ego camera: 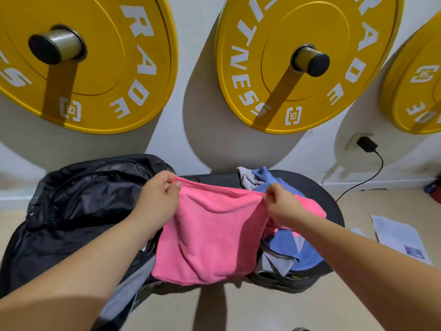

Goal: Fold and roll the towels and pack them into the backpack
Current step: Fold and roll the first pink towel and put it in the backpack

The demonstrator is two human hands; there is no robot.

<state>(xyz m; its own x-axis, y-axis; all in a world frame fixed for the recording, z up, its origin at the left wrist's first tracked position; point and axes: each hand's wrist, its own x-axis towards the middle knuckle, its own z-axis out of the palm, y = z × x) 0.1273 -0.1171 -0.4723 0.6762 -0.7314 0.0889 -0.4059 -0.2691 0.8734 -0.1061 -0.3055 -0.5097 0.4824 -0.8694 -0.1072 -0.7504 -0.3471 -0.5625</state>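
A pink towel (pixel 210 237) hangs in front of me, held up by its top edge. My left hand (pixel 157 199) pinches the towel's upper left corner and my right hand (pixel 284 206) pinches the upper right corner. The black backpack (pixel 78 211) lies open at the left, partly under my left forearm. A heap of blue and grey towels (pixel 284 249) rests at the right on a dark round stool (pixel 334 211), with more blue and grey cloth (pixel 255 177) showing behind the pink towel.
Yellow weight plates (pixel 305 63) hang on pegs on the white wall ahead. A black charger (pixel 366 144) sits in a wall socket with its cable trailing down. Printed paper sheets (pixel 401 237) lie on the beige floor at the right.
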